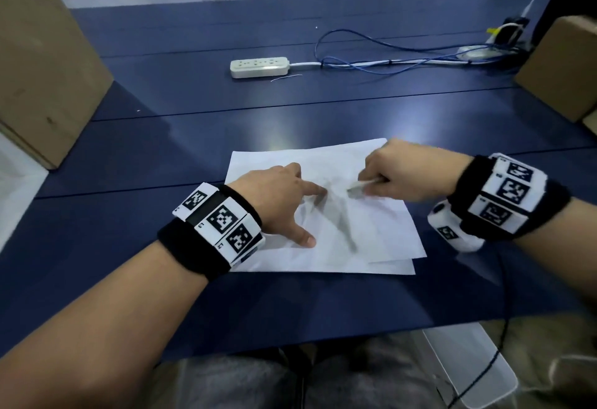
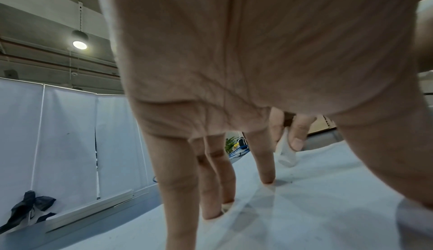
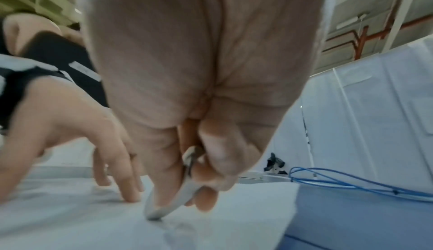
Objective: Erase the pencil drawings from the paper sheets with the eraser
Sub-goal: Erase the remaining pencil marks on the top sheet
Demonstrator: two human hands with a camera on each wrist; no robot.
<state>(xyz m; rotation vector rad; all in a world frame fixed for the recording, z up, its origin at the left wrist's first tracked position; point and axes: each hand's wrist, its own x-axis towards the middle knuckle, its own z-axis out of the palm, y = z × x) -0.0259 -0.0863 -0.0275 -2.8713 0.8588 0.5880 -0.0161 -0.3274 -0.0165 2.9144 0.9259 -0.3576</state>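
Light is even, fairly dim, from overhead; one ceiling lamp (image 2: 79, 44) glows up and left of the left hand (image 2: 246, 54). Soft shadows fall under both hands on the paper (image 1: 371, 231). The eraser (image 1: 358, 187) at the right hand (image 1: 413, 172) is smeared, probably motion blur. Wrist views soft, palms out of focus, edges bowed. Faint sheen on the worktop (image 1: 403, 111) beyond the hands.

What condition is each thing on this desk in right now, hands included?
Top paper sheet: flat on the table, faint pencil marks remaining.
Lower sheet: underneath, edge peeking out.
Eraser: pinched, tip down on the top sheet.
Right hand: gripping the eraser.
Left hand: spread fingertips pressing the paper.
Power strip: lying flat, sockets look empty.
Blue cable: loosely looped.
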